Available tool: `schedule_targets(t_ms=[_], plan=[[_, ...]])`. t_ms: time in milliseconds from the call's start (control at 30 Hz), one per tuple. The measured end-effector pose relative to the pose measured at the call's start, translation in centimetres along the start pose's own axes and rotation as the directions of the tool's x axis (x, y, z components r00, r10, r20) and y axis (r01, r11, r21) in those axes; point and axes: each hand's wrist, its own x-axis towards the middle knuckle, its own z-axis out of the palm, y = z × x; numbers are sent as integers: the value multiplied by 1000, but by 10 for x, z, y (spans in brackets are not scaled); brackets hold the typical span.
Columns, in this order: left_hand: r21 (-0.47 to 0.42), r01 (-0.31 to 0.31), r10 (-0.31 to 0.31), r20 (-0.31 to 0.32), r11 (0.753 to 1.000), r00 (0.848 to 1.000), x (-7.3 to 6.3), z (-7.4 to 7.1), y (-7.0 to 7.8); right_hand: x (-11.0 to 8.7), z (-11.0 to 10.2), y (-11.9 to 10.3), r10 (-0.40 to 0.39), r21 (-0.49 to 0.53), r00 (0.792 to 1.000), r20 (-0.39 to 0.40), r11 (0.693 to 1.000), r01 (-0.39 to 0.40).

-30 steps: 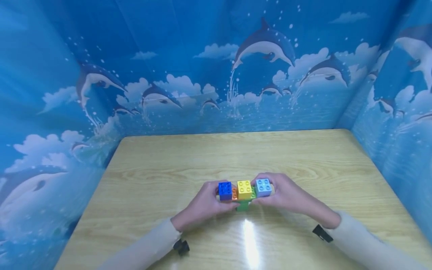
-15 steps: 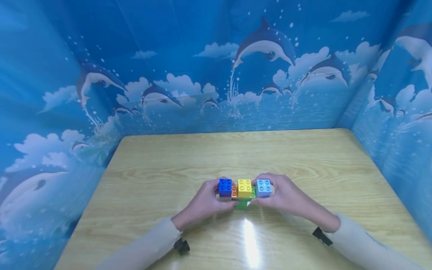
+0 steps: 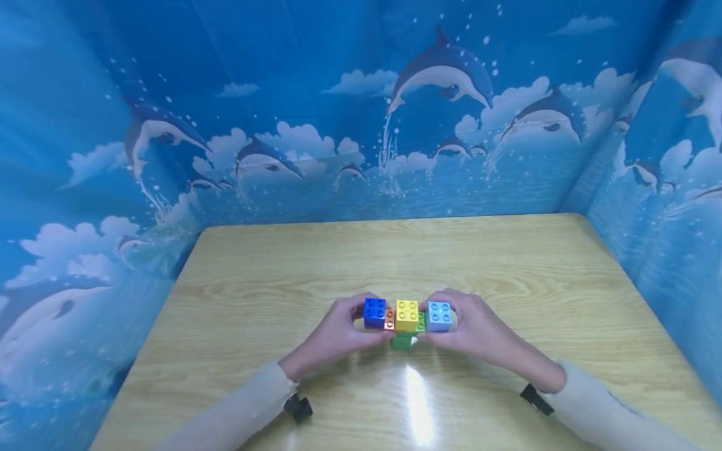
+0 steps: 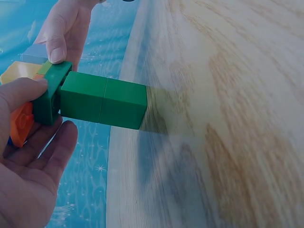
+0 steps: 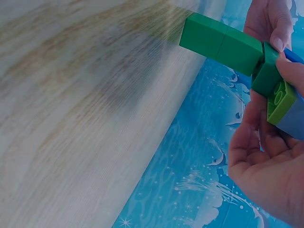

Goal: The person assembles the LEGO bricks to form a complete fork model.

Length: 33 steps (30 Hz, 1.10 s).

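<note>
A toy-brick model stands upright on the table, held from both sides. Dark blue [image 3: 375, 313], yellow [image 3: 407, 315] and light blue [image 3: 439, 316] bricks top it. Beneath them show an orange brick [image 3: 390, 319] and a lime green brick [image 3: 421, 321]. In the left wrist view a dark green crosspiece [image 4: 50, 97] joins a stem of two green bricks [image 4: 102, 99]. My left hand [image 3: 341, 329] grips the left end, thumb in front. My right hand [image 3: 474, 322] pinches the right end, its thumb near the light blue brick. The far-side fingers are partly hidden.
The wood-grain table [image 3: 271, 275] has a glare streak in front of the model. Blue dolphin-print curtains [image 3: 316, 113] surround its back and sides. A black strap [image 3: 298, 408] sits at the left sleeve, another black strap [image 3: 537, 399] at the right.
Both hands and the brick model have shifted very slightly left. The left forearm has also drawn a little left. Both hands keep their grip.
</note>
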Motion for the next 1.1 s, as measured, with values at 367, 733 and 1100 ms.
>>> schedule_targets(t_ms=[367, 733, 1100], plan=[[37, -33, 33, -7, 999, 999, -3, -3, 3, 2, 1, 0, -40, -12, 999, 2, 999, 40], [100, -117, 118, -6, 988, 993, -4, -5, 3, 2, 2, 1, -45, 15, 999, 2, 999, 45], [138, -149, 153, -16, 979, 988, -2, -2, 4, 3, -6, -1, -44, 6, 999, 24, 999, 44]])
